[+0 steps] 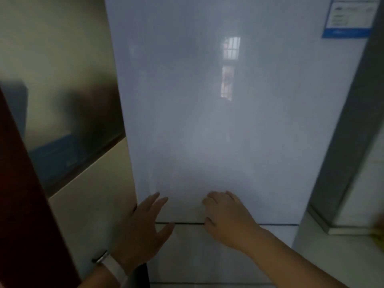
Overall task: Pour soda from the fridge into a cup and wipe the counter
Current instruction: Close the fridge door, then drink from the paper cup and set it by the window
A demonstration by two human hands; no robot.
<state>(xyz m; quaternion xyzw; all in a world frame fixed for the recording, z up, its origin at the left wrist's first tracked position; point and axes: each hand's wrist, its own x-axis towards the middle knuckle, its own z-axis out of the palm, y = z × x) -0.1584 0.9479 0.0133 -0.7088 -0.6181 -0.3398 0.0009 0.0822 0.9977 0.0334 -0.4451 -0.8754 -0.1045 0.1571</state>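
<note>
A dark red panel [18, 194] is running up the far left edge. Beside it a glossy wall panel [62, 90] is throwing back blurred dark and blue shapes, and a cream panel [93, 194] is sitting below it.

The left hand [143, 229] is lying flat at the bottom left of the fridge's upper door [207, 121]. Its fingers are spreading wide and straight and gripping nothing. The palm is covering the door's left edge, and the thumb is reaching down over the seam [187, 223]. A pale band [112, 265] is circling that wrist.

The fridge is filling the middle of the view, close in front of the person. Both its upper door and its lower door [187, 256] are sitting shut, with only the thin dark seam parting them. A bright window reflection [229, 67] is showing on the upper door.

The right hand [226, 219] is resting on the upper door just right of the left hand, apart from it. Its fingers are bending loosely with the tips against the door, holding nothing, and the thumb tip is touching the seam.

A blue-edged sticker [351, 17] is sitting at the door's top right corner. The fridge's grey side [349, 132] is slanting down past it, and a pale tiled wall [369, 173] is standing at the far right.
</note>
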